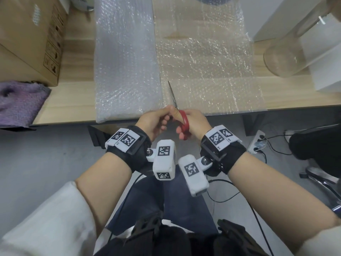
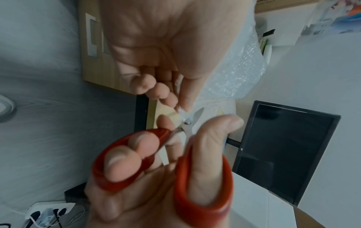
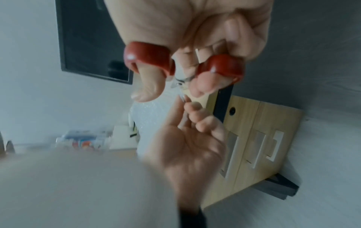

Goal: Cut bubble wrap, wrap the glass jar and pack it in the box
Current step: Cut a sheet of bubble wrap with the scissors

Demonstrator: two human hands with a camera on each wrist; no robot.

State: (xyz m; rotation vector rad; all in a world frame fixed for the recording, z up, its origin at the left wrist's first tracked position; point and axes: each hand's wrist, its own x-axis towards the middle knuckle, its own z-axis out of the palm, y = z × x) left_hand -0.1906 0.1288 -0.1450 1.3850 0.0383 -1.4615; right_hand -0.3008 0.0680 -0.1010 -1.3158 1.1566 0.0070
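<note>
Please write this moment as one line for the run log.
right hand: holds scissors | left hand: pinches bubble wrap edge | glass jar: unwrapped

Bubble wrap (image 1: 206,58): clear plastic film, glossy, bumpy w/ glints; folded part at left looks milkier. Scissors (image 1: 181,115): bare metal blades, smooth; red plastic handles, semi-gloss. Table (image 1: 73,97): light wood-grain, matt. Box (image 1: 31,37): brown cardboard, matt. Jar (image 1: 287,52): clear glass, smooth. Purple cloth (image 1: 20,102): fuzzy.

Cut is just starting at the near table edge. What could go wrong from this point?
The left hand pinches the bubble wrap right beside the scissors in the right hand, so its fingertips could get nicked. The wrap lies loose, so the cut may wander. The glass jar lies on its side and could roll.
</note>
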